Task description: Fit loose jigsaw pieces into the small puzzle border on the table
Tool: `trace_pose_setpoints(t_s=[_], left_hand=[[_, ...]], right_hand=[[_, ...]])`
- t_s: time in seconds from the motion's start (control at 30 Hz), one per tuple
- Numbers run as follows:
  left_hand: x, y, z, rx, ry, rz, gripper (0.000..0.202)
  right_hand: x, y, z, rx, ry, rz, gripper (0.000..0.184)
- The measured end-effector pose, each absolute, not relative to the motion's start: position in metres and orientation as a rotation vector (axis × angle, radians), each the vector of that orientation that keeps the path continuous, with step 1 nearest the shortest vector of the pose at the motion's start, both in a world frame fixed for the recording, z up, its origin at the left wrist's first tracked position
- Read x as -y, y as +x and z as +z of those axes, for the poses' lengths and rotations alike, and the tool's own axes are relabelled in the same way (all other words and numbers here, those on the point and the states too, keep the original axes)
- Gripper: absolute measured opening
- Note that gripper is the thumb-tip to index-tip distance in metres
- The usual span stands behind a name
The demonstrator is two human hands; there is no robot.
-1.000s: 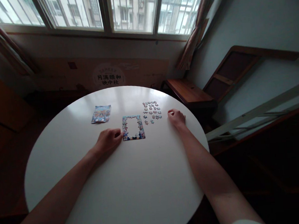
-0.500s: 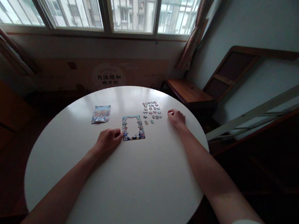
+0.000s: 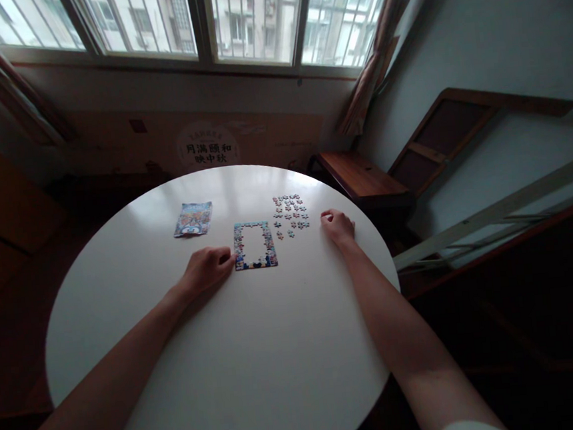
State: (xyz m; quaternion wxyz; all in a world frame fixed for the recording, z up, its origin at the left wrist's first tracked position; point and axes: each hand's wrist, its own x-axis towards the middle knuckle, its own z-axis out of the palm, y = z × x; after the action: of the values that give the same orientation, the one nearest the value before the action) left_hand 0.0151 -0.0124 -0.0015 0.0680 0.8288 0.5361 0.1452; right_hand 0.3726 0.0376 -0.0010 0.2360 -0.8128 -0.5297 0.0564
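Observation:
My left hand [image 3: 208, 265], its fingers curled in, rests against the left edge of a jigsaw puzzle [image 3: 270, 250]. Only the border of that puzzle is joined, and white tabletop shows through its middle. Several loose puzzle pieces [image 3: 288, 208] lie spread out behind and to the right of it, face up. Just right of them, my right hand [image 3: 338, 225] lies on the table in a loose fist, apart from the pieces. I see nothing held in either hand. A colourful printed packet [image 3: 193, 219] lies flat behind my left hand.
Everything lies on a round white table [image 3: 238, 353]. Beyond its right rim stands a wooden bench [image 3: 358, 175], with a brown wooden frame [image 3: 440, 134] against the wall. A cardboard panel [image 3: 269, 133] with printed characters stands below the barred windows [image 3: 254, 24].

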Motion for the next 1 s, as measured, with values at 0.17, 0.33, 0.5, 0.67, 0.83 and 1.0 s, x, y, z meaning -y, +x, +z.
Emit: trace_pose_setpoints(t_s=[0.17,0.33,0.5,0.67,0.83,1.0], left_hand=[[0.013,0.015,-0.002,-1.624,2.496,0.444,0.041],[0.013,0.015,-0.003,-1.623,2.499,0.456,0.041],[0.013,0.015,-0.002,-1.621,2.482,0.444,0.041],[0.012,0.015,-0.003,-1.627,2.477,0.458,0.040],[0.012,0.015,-0.003,-1.619,2.480,0.470,0.040],[0.012,0.014,-0.003,-1.613,2.483,0.481,0.040]], right_hand=[[-0.039,0.373,-0.002,1.456,-2.242,0.149,0.027],[-0.038,0.373,-0.003,1.462,-2.246,0.155,0.027],[-0.038,0.368,-0.002,1.508,-2.180,0.091,0.027],[-0.039,0.353,0.000,1.728,-1.944,0.072,0.026],[-0.038,0.350,-0.001,1.832,-1.931,0.114,0.018],[-0.039,0.355,-0.001,1.808,-1.940,0.137,0.018]])
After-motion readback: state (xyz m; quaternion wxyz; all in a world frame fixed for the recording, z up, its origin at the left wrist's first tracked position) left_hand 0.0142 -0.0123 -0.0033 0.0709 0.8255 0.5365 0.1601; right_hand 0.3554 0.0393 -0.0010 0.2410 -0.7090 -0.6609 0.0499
